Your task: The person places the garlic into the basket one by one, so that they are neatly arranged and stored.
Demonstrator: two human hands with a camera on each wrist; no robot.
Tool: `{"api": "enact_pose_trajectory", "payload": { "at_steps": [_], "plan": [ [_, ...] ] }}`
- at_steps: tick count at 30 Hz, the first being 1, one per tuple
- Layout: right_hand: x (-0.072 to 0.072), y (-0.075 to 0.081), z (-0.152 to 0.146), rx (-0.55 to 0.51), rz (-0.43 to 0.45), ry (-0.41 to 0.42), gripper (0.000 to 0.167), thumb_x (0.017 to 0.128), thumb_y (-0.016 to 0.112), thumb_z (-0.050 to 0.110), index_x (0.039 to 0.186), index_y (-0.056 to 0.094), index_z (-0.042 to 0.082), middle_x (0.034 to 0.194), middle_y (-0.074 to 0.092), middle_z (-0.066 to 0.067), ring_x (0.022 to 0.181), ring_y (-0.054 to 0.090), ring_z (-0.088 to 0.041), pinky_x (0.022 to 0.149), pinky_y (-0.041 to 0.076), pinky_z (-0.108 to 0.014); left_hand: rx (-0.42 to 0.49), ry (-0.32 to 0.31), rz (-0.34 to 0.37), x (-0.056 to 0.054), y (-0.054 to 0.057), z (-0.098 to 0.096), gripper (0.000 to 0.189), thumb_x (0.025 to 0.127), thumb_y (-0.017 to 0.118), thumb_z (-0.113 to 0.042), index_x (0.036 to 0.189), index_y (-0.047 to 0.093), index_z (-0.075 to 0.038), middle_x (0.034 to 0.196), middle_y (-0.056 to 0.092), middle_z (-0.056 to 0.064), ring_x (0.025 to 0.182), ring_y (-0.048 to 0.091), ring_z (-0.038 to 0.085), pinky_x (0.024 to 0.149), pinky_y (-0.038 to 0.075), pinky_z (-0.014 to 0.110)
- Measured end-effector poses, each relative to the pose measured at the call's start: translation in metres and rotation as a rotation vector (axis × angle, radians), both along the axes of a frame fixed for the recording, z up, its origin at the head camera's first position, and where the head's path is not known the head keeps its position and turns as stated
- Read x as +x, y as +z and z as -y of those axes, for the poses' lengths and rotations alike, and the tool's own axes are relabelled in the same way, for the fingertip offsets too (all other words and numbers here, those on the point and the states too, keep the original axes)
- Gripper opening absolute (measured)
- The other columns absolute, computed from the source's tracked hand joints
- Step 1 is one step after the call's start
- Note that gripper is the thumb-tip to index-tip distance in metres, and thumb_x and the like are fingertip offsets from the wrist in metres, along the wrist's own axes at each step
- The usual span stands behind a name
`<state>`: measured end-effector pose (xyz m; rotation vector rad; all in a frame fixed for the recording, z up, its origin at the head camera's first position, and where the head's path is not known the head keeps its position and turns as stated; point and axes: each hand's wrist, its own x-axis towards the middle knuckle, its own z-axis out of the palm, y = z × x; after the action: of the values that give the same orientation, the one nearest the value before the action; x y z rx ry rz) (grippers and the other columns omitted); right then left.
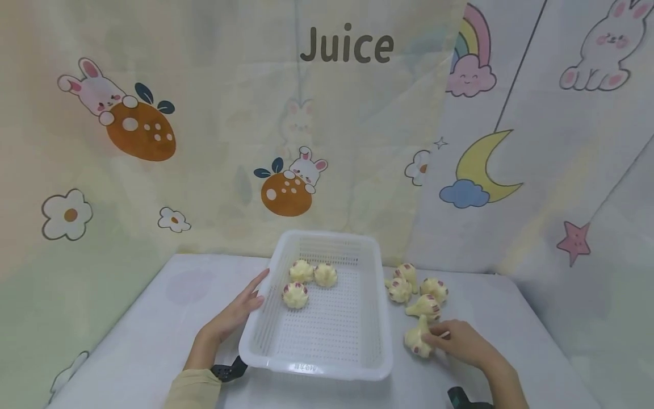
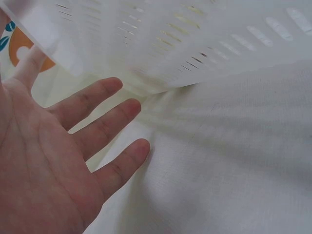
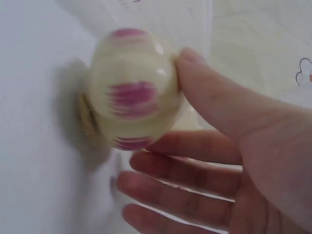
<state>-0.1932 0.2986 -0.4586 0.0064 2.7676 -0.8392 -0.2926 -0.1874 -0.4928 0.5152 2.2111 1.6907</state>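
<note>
A white plastic basket [image 1: 317, 372] with slotted walls stands mid-table and holds three garlic bulbs [image 1: 301, 271] towards its back left. My left hand [image 1: 232, 318] is at the basket's left side, fingers straight and spread, touching near the rim. From the left wrist view, the palm of that hand [image 2: 44, 161] faces the slotted wall [image 2: 170, 44]. Right of the basket, my right hand [image 1: 462, 341] pinches a cream garlic bulb [image 1: 418, 339] between thumb and forefinger. Purple marks show on this bulb [image 3: 131, 92] in the right wrist view; the other fingers hang loosely below it.
Several more garlic bulbs [image 1: 424, 307] lie in a cluster right of the basket, beyond my right hand. A white cloth covers the table [image 1: 485, 307]. Printed curtains [image 1: 214, 170] hang behind the table's back edge.
</note>
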Motion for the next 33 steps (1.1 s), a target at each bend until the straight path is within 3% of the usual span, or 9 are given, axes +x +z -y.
{"api": "enact_pose_trajectory", "payload": {
  "at_steps": [7,13,16,21,25,29,33],
  "plan": [
    [0.004,0.014,0.003,0.097,-0.038,-0.061,0.057,0.081,0.065,0.055,0.109,0.069,0.005,0.103,0.071,-0.009,0.093,0.065,-0.024,0.077,0.054,-0.043,-0.010,0.015,0.000,0.004,-0.004,0.003,0.057,0.100,0.039,-0.037,0.147,0.010,-0.050,0.156,0.028,0.006,0.134,0.041,0.037,0.106,0.030,0.061],
    [0.016,0.032,0.012,0.157,-0.070,-0.063,0.026,0.078,0.075,0.038,0.085,0.065,0.014,0.085,0.065,0.004,0.087,0.062,-0.016,0.077,0.053,-0.041,0.002,0.009,0.005,0.006,-0.002,0.000,0.057,0.100,0.040,-0.037,0.148,0.011,-0.049,0.156,0.027,0.006,0.136,0.038,0.039,0.105,0.033,0.059],
    [0.022,0.039,0.022,0.161,-0.055,-0.017,0.020,0.075,0.078,0.030,0.083,0.066,0.017,0.090,0.066,0.003,0.094,0.062,-0.021,0.082,0.051,-0.044,-0.005,0.012,0.006,0.005,-0.001,-0.002,0.058,0.100,0.040,-0.037,0.149,0.010,-0.047,0.157,0.025,0.007,0.135,0.039,0.039,0.104,0.035,0.057],
    [0.028,0.049,0.042,0.225,-0.056,0.050,0.024,0.072,0.079,0.031,0.091,0.067,0.022,0.112,0.066,-0.006,0.114,0.056,-0.036,0.089,0.046,-0.054,-0.006,0.030,0.019,0.004,0.001,-0.002,0.058,0.099,0.042,-0.038,0.146,0.012,-0.051,0.156,0.028,0.005,0.134,0.042,0.038,0.104,0.036,0.057],
    [0.031,0.053,0.049,0.277,-0.067,0.036,0.023,0.072,0.080,0.028,0.087,0.064,0.023,0.106,0.065,-0.003,0.101,0.061,-0.026,0.081,0.050,-0.049,-0.004,0.018,0.018,0.002,0.003,-0.002,0.058,0.099,0.042,-0.038,0.146,0.012,-0.052,0.157,0.026,0.006,0.135,0.039,0.039,0.104,0.036,0.058],
    [0.031,0.051,0.042,0.198,-0.116,0.052,0.024,0.071,0.081,0.019,0.083,0.059,0.020,0.099,0.064,0.001,0.097,0.061,-0.022,0.080,0.050,-0.044,0.000,0.018,0.026,0.002,0.004,-0.002,0.058,0.099,0.043,-0.037,0.146,0.012,-0.052,0.157,0.026,0.006,0.134,0.041,0.038,0.102,0.039,0.055],
    [0.029,0.045,0.031,0.083,-0.151,0.118,0.028,0.072,0.080,0.015,0.088,0.058,0.018,0.104,0.064,0.003,0.107,0.061,-0.027,0.088,0.048,-0.048,0.004,0.007,0.021,0.002,0.003,-0.002,0.058,0.099,0.042,-0.036,0.146,0.012,-0.051,0.157,0.026,0.006,0.134,0.041,0.039,0.102,0.039,0.055]
  ]
}}
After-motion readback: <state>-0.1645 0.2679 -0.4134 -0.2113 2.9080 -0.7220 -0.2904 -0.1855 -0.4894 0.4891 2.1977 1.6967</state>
